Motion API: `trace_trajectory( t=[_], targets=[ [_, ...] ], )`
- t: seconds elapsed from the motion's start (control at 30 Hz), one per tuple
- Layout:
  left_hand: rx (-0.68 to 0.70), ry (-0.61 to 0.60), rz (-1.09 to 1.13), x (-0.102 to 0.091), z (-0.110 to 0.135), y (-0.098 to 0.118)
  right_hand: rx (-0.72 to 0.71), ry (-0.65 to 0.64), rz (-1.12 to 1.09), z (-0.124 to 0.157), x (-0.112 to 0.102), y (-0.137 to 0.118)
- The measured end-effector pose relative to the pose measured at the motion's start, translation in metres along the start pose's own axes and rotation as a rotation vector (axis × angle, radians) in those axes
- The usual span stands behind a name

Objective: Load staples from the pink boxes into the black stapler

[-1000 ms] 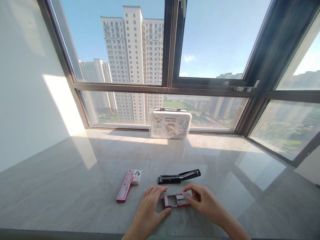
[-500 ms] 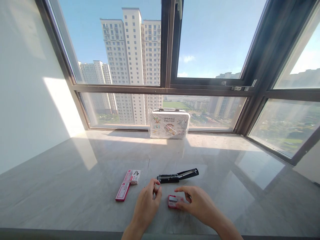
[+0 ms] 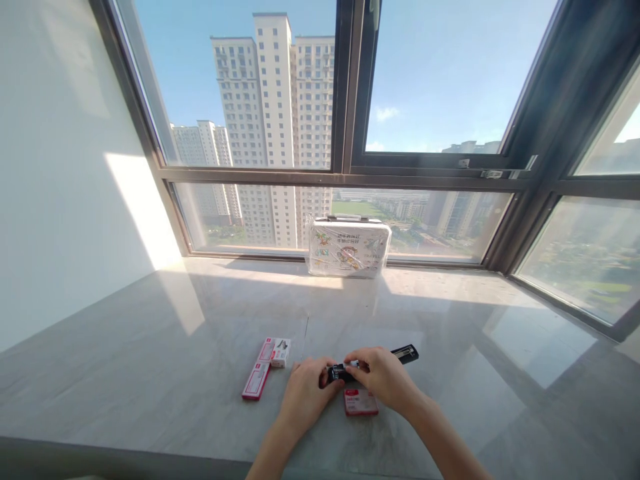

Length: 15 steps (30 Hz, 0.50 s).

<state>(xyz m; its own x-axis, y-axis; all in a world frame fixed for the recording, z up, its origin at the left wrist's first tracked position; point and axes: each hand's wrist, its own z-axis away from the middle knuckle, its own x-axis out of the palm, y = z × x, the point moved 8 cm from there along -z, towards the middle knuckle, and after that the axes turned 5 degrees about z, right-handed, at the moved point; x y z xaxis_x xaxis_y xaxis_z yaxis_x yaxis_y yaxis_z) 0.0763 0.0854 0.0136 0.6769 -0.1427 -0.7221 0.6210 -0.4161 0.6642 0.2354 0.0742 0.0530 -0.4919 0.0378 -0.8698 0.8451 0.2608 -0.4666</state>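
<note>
A black stapler point(image 3: 338, 373) lies folded wide open on the stone sill, its top arm stretching out to the right behind my right hand. My left hand point(image 3: 307, 395) is closed round its left end. Over the stapler's channel, my right hand point(image 3: 384, 379) pinches a small silvery strip of staples point(image 3: 354, 364), mostly covered by the fingers. Just below my right hand rests a small red and clear box point(image 3: 361, 403). Part of the stapler's middle is hidden by my right hand.
Left of my hands lie long pink-and-white boxes point(image 3: 256, 381) and a small white box with a stapler picture point(image 3: 281, 353). A plastic-wrapped white case point(image 3: 349, 249) with a handle stands against the window. The sill's front edge point(image 3: 150, 452) runs along the bottom.
My right hand has moved from the red box up to the stapler, and the silvery strip has left the box's top. My left hand has closed on the stapler. The view has shifted slightly.
</note>
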Motion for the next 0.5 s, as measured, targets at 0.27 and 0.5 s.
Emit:
trace_trajectory(
  t=[0.27,0.5],
  targets=[
    [-0.017,0.015,0.02,-0.001,-0.002,-0.007,0.089,0.039,0.073,0.007,0.004,0.007],
    [-0.008,0.019,0.029,-0.002,0.0,-0.003,0.093,0.015,-0.166,0.031,0.015,0.004]
  ],
)
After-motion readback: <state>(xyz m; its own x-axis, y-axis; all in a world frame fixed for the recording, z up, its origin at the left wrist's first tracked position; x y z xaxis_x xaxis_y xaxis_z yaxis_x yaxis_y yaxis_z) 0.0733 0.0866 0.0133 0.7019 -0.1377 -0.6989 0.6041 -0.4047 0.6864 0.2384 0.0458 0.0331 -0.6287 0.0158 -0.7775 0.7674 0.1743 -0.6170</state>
